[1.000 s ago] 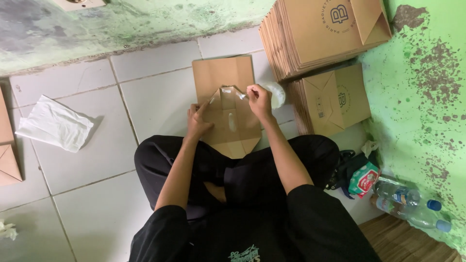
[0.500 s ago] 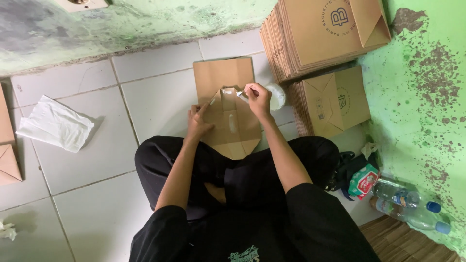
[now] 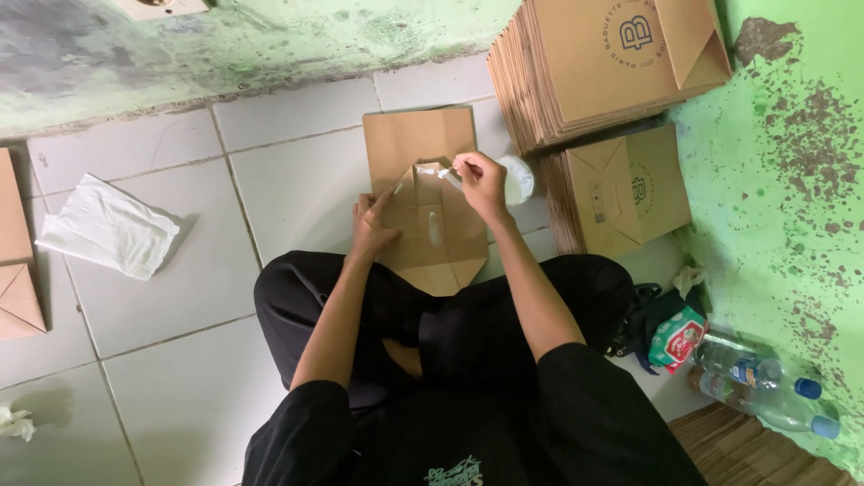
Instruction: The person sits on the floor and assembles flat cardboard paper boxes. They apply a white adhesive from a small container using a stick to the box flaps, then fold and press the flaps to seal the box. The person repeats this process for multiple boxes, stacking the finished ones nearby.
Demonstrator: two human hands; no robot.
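A flat brown paper bag (image 3: 423,202) lies on the white floor tiles in front of my crossed legs, its bottom flaps folded open toward me. My left hand (image 3: 372,225) presses flat on the bag's left flap. My right hand (image 3: 481,183) grips a small glue brush (image 3: 441,173) whose white tip touches the upper fold of the flap. White glue streaks show on the brown paper. A small white glue pot (image 3: 517,180) sits just right of my right hand.
Two stacks of flat brown bags (image 3: 612,63) (image 3: 621,193) stand at the right by the green wall. A white cloth (image 3: 112,227) lies at the left, more brown bags (image 3: 13,261) at the left edge. Plastic bottles (image 3: 765,391) and a tissue pack (image 3: 677,337) lie at lower right.
My right hand has slid the brush a little left along the flap's upper fold. My left hand stays pressed on the bag.
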